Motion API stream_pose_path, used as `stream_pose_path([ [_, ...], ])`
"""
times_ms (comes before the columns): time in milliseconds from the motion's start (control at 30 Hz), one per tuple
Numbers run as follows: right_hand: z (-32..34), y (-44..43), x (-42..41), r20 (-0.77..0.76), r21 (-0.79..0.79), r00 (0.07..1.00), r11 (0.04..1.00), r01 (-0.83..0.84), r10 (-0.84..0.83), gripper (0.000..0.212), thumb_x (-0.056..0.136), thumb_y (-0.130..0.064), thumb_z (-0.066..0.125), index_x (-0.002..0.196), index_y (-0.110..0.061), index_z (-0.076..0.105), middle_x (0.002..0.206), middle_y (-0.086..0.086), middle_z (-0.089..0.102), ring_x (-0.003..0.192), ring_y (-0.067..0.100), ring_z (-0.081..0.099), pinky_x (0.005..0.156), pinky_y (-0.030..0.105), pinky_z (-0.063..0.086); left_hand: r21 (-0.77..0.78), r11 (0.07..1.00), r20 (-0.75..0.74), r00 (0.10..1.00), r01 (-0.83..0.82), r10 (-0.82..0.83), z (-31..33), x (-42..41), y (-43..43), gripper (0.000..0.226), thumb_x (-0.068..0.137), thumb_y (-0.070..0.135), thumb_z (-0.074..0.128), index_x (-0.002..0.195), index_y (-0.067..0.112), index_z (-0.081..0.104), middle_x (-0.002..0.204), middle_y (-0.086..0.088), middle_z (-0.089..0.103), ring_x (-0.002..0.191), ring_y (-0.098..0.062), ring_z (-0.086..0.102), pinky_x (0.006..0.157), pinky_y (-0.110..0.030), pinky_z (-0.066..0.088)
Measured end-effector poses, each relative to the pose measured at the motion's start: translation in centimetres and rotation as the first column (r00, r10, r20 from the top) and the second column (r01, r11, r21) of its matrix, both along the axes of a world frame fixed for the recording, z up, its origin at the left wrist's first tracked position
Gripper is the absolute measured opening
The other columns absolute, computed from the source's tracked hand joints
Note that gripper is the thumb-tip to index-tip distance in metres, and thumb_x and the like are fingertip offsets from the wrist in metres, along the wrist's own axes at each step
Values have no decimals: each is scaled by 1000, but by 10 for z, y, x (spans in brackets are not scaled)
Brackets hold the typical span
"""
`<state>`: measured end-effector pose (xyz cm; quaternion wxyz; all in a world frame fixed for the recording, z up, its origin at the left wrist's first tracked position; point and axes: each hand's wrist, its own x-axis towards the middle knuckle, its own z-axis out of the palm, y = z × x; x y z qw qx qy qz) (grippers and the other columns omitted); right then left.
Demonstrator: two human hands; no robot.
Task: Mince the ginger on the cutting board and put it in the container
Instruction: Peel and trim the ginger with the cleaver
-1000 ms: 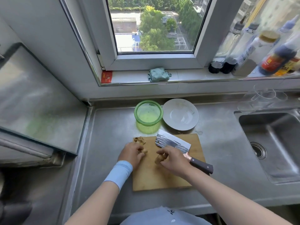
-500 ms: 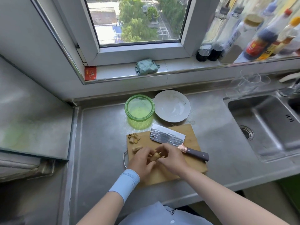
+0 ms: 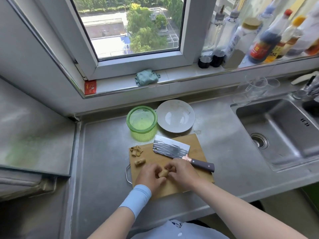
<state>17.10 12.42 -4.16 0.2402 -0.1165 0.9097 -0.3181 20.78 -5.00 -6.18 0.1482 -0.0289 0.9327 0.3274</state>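
A wooden cutting board (image 3: 196,147) lies on the steel counter. Over its near half, my left hand (image 3: 149,175) and my right hand (image 3: 183,174) together pinch one piece of ginger (image 3: 163,173) between their fingertips. Two more ginger pieces lie at the board's far left corner: a small cluster (image 3: 136,150) and a single chunk (image 3: 139,161). A cleaver (image 3: 172,149) with a dark handle rests flat on the board's far right side, not held. The green container (image 3: 141,119) stands open just beyond the board.
A white plate (image 3: 176,116) sits right of the container. The sink (image 3: 279,131) is at the right. Clear glasses (image 3: 259,87) stand behind it. Bottles (image 3: 264,37) and a green cloth (image 3: 146,77) line the window sill. A steel lid or hob cover (image 3: 34,135) is at the left.
My left hand left the ginger at the board's far left corner and came to the middle. Both hands now hold one piece together. The cleaver stayed put.
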Motion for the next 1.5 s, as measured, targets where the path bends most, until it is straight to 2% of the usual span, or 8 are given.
stream_pose_path([
  [167, 4, 11, -6, 32, -6, 995, 995, -97, 97, 33, 86, -15, 67, 118, -23, 70, 112, -3, 67, 105, 11, 62, 95, 28, 49, -84, 994, -4, 997, -73, 73, 2, 5, 11, 25, 73, 35, 77, 79, 28, 54, 87, 14, 55, 88, -11, 48, 74, -20, 36],
  [367, 1, 36, -28, -307, 187, 951, 982, 37, 23, 37, 79, -6, 62, 113, -19, 69, 108, 9, 59, 103, 34, 56, 87, 39, 44, -81, 987, -23, 991, -136, 134, 6, 12, 16, 22, 79, 46, 69, 80, 31, 54, 85, 15, 56, 86, -9, 52, 79, -26, 46],
  [600, 0, 55, -35, -66, 318, 979, 934, -164, 195, 57, 93, -20, 48, 146, -35, 36, 119, 8, 44, 114, 30, 45, 96, 36, 39, -55, 943, -57, 944, -328, 326, 6, 27, 34, 23, 81, 42, 72, 77, 26, 56, 81, 11, 58, 84, -10, 49, 72, -22, 35],
  [767, -4, 56, -33, -27, 373, 971, 903, -212, 239, 70, 92, -23, 48, 155, -32, 17, 127, 11, 45, 121, 31, 42, 99, 38, 39, -25, 963, -73, 961, -269, 266, 3, 31, 30, 37, 80, 39, 74, 109, 23, 59, 97, 9, 54, 94, -11, 52, 87, -21, 43],
  [1000, -9, 65, -25, -69, 291, 972, 936, -197, 226, 58, 85, -19, 51, 141, -23, 39, 111, 9, 46, 107, 30, 46, 88, 38, 45, 16, 921, -49, 920, -389, 389, 6, 31, 50, 29, 75, 14, 77, 99, 20, 61, 97, 5, 53, 88, -14, 57, 86, -25, 47],
  [1267, -8, 69, -23, -71, 225, 962, 944, -241, 263, 46, 86, -17, 51, 132, -23, 47, 107, 8, 44, 106, 30, 47, 82, 37, 46, 27, 893, -21, 893, -449, 450, 8, 39, 57, 26, 72, 15, 79, 82, 24, 57, 89, 3, 55, 73, -1, 54, 70, -6, 41],
  [1433, 0, 64, -23, -86, 317, 942, 905, -283, 324, 42, 85, -30, 54, 126, -27, 50, 110, 7, 51, 105, 29, 51, 76, 33, 39, -17, 929, -117, 923, -370, 366, 14, 36, 38, 28, 80, 37, 78, 100, 24, 64, 93, 10, 56, 86, -8, 53, 84, -26, 48],
  [1500, 5, 57, -28, -183, 381, 931, 896, -229, 316, 35, 79, -41, 50, 109, -26, 61, 98, 7, 55, 91, 32, 58, 71, 36, 38, -63, 898, -278, 872, -435, 403, 16, 24, 18, 18, 84, 21, 75, 99, 17, 68, 97, 2, 60, 89, -17, 54, 87, -35, 50],
])
